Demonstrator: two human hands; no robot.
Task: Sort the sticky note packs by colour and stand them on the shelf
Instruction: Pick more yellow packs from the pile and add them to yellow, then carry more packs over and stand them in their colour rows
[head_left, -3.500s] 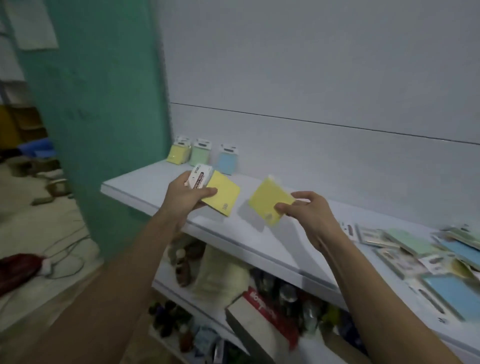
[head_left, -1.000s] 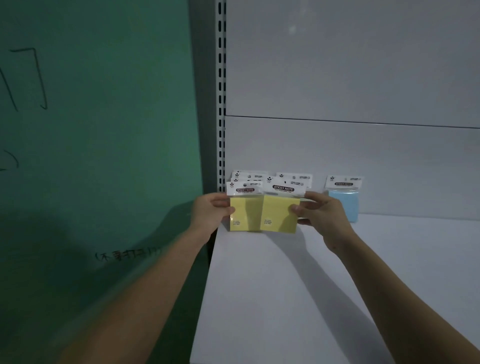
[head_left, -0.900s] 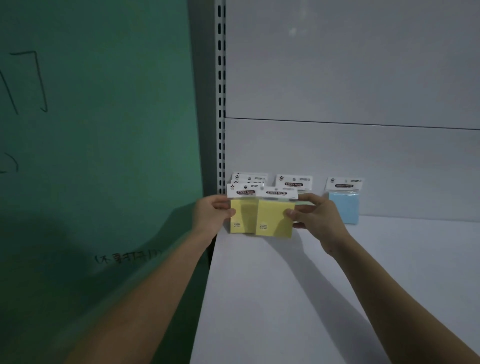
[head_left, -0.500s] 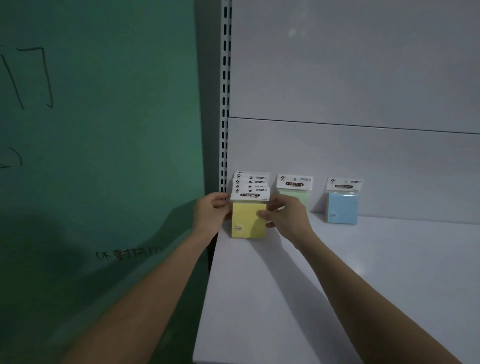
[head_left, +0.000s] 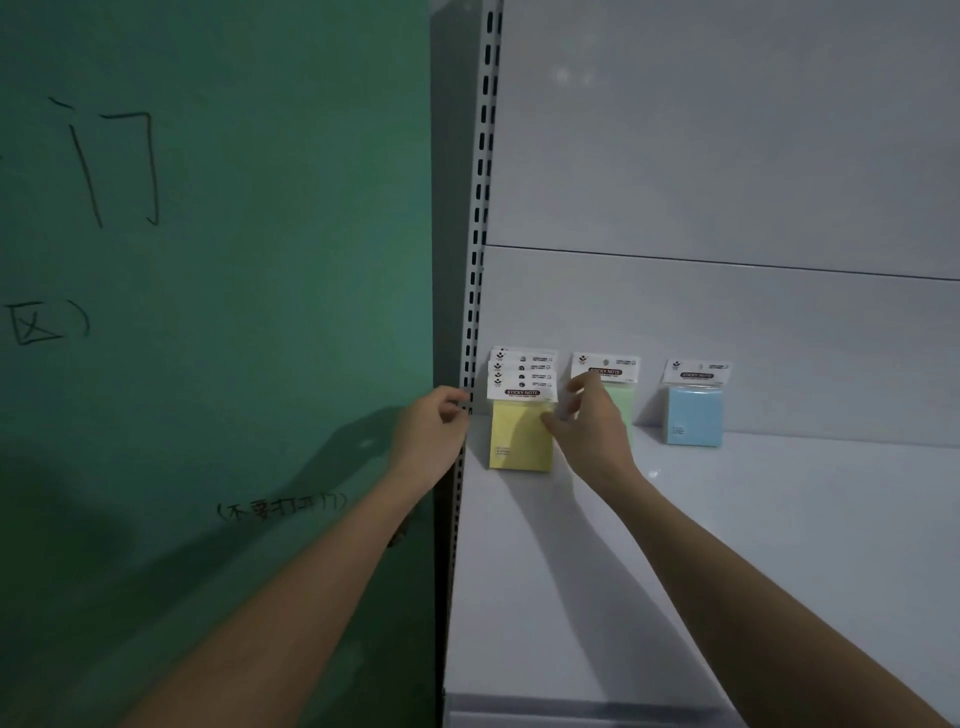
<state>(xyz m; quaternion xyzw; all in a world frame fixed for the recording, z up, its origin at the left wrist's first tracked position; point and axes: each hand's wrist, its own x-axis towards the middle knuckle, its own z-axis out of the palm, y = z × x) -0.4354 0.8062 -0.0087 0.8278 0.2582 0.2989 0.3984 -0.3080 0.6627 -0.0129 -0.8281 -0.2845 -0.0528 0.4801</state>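
The yellow packs (head_left: 521, 435) stand in a row on the shelf (head_left: 727, 545), between both hands. The right hand (head_left: 587, 431) touches the front pack's right edge with loosely bent fingers. The left hand (head_left: 434, 434), fingers curled and empty, hangs just left of them.

Both arms stretched forward, hands up close together

Left hand (head_left: 434, 434) hangs loosely curled, holding nothing; right hand (head_left: 587, 426) has relaxed fingers, index pointing up.
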